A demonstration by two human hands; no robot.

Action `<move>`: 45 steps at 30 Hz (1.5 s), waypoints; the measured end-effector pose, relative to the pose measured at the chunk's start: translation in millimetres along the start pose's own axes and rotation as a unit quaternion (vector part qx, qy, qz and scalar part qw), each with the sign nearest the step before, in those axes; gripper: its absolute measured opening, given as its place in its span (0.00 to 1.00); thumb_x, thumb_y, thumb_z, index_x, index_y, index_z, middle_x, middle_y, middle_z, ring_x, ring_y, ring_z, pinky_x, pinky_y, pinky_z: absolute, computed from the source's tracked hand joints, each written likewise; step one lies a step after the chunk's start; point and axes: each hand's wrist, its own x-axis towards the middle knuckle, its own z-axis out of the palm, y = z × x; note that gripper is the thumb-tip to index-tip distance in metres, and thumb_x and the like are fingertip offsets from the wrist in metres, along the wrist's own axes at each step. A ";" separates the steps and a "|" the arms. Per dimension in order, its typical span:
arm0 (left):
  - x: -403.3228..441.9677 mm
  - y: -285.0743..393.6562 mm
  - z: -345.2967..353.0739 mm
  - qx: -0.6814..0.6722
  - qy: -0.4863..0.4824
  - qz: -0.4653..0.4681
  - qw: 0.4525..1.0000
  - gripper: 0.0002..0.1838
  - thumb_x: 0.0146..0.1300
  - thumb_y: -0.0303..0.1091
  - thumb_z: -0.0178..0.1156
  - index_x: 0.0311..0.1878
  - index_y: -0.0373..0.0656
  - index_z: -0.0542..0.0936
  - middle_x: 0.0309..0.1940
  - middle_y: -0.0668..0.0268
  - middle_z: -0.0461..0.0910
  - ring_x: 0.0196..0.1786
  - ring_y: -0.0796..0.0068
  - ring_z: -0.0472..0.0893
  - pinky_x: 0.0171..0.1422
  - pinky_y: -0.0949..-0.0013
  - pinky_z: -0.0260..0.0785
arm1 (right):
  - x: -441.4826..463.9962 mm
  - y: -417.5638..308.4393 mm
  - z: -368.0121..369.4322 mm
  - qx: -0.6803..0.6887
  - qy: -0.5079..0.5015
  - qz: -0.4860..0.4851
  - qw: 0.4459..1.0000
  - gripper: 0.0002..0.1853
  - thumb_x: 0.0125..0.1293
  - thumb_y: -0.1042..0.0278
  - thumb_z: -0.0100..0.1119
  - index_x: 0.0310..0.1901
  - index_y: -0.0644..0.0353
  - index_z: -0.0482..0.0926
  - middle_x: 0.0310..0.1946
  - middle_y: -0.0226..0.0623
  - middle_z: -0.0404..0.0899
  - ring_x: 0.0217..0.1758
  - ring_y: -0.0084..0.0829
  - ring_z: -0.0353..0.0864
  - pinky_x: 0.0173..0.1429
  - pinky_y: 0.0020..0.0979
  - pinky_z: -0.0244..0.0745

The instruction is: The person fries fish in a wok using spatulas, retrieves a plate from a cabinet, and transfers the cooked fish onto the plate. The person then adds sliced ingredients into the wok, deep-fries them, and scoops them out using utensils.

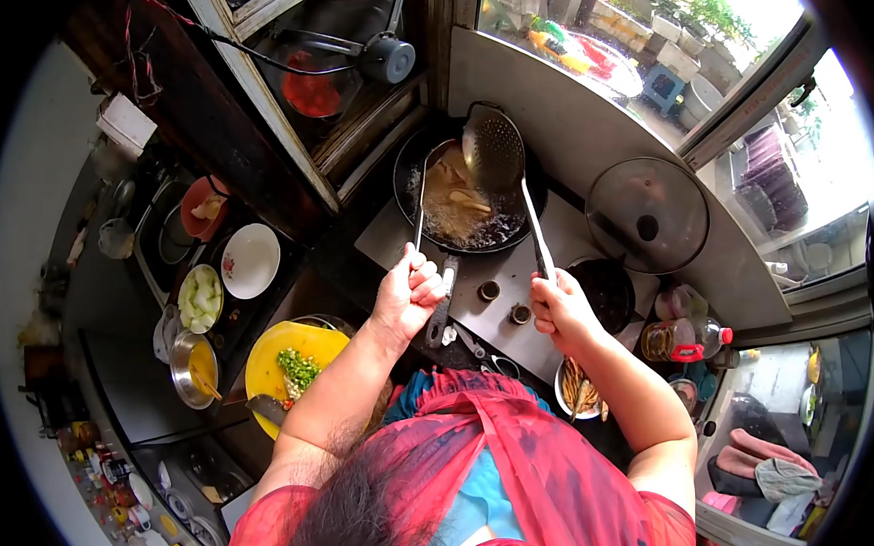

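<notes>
A black wok (505, 240) holds bubbling oil with pale pieces frying in it. My left hand (408, 295) is closed round a thin metal utensil (422, 201) whose far end reaches into the oil. In my right hand (560, 308) is the handle of a perforated skimmer (493, 150), its bowl tilted over the right part of the wok. The wok's handle (444, 302) points toward me, just beside my left hand. Below my right forearm, partly hidden, a white bowl (562, 389) contains brown fried pieces.
A glass lid (647, 215) leans at the right by a dark pan (603, 296) and oil bottles (672, 342). Scissors (505, 365) lie near my body. At left are a yellow board (267, 361) with chopped greens, a metal bowl (183, 373) and a white bowl (251, 261).
</notes>
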 end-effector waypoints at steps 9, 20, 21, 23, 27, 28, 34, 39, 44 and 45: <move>11.5 6.9 -7.4 -0.002 0.027 0.020 0.999 0.20 0.72 0.45 0.38 0.23 0.49 0.63 0.12 0.76 0.51 0.13 0.82 0.49 0.19 0.77 0.44 | 47.9 -9.4 -31.8 -0.141 0.097 -0.038 0.985 0.08 0.61 0.71 0.49 0.39 0.54 0.61 0.22 0.24 0.60 0.17 0.16 0.55 0.18 0.22 0.53; 24.6 -0.3 -29.7 -0.113 -0.040 -0.048 0.992 0.20 0.72 0.43 0.39 0.21 0.48 0.61 0.11 0.75 0.50 0.14 0.82 0.50 0.20 0.77 0.45 | 69.4 1.4 -35.6 0.092 -0.061 0.059 0.992 0.08 0.62 0.76 0.50 0.29 0.53 0.62 0.18 0.20 0.55 0.15 0.13 0.49 0.15 0.18 0.44; 24.9 -1.1 -32.1 -0.120 -0.043 -0.053 0.990 0.20 0.72 0.43 0.38 0.21 0.48 0.61 0.11 0.75 0.50 0.14 0.82 0.50 0.20 0.77 0.45 | 71.5 2.1 -34.2 0.112 -0.081 0.079 0.987 0.11 0.64 0.74 0.50 0.27 0.52 0.60 0.18 0.20 0.54 0.15 0.12 0.48 0.15 0.17 0.44; 24.2 -2.2 -33.5 -0.134 -0.051 -0.061 0.988 0.20 0.72 0.43 0.38 0.22 0.48 0.61 0.11 0.75 0.50 0.14 0.82 0.50 0.20 0.77 0.45 | 72.7 4.9 -29.8 0.130 -0.094 0.086 0.983 0.11 0.64 0.74 0.50 0.27 0.52 0.60 0.18 0.20 0.54 0.15 0.12 0.48 0.14 0.17 0.44; 14.5 0.2 -29.1 -0.135 -0.061 -0.067 0.987 0.20 0.72 0.42 0.38 0.22 0.48 0.62 0.11 0.75 0.51 0.13 0.82 0.50 0.20 0.77 0.45 | 64.6 4.6 -24.6 0.140 -0.115 0.095 0.979 0.10 0.65 0.74 0.49 0.28 0.53 0.61 0.18 0.20 0.54 0.15 0.12 0.49 0.14 0.17 0.44; 10.6 1.0 -27.2 -0.131 -0.057 -0.065 0.988 0.20 0.72 0.42 0.38 0.22 0.48 0.62 0.11 0.75 0.51 0.13 0.82 0.50 0.20 0.77 0.45 | 60.2 4.1 -24.3 0.138 -0.119 0.095 0.979 0.09 0.65 0.74 0.49 0.28 0.54 0.62 0.18 0.20 0.54 0.15 0.12 0.49 0.14 0.17 0.44; -21.9 6.1 -9.6 -0.124 -0.046 -0.048 0.990 0.20 0.73 0.42 0.37 0.22 0.47 0.62 0.11 0.75 0.51 0.13 0.82 0.50 0.20 0.76 0.45 | 11.7 -3.2 -20.7 0.109 -0.082 0.075 0.988 0.02 0.65 0.74 0.49 0.35 0.56 0.68 0.19 0.22 0.56 0.15 0.13 0.51 0.16 0.17 0.46; -32.0 4.2 -9.6 -0.131 -0.041 -0.041 0.990 0.20 0.73 0.42 0.36 0.22 0.48 0.61 0.11 0.75 0.50 0.13 0.82 0.50 0.20 0.76 0.45 | -20.5 -3.9 -19.4 0.040 -0.056 0.064 0.996 0.08 0.62 0.75 0.49 0.41 0.56 0.64 0.20 0.23 0.58 0.15 0.14 0.51 0.16 0.18 0.45; -30.3 1.5 -14.3 -0.134 -0.030 -0.035 0.990 0.21 0.73 0.42 0.37 0.21 0.49 0.60 0.12 0.75 0.50 0.13 0.82 0.49 0.20 0.76 0.44 | -20.4 3.7 -20.9 -0.031 0.000 0.030 0.999 0.08 0.61 0.74 0.50 0.41 0.55 0.65 0.21 0.24 0.59 0.15 0.14 0.52 0.16 0.19 0.47; -30.1 0.8 -14.6 -0.133 -0.025 -0.034 0.990 0.21 0.73 0.42 0.37 0.21 0.49 0.60 0.12 0.75 0.50 0.13 0.82 0.49 0.20 0.76 0.44 | -17.3 4.4 -21.1 -0.049 0.016 0.021 0.998 0.09 0.60 0.74 0.50 0.41 0.54 0.64 0.21 0.24 0.59 0.15 0.14 0.52 0.16 0.19 0.47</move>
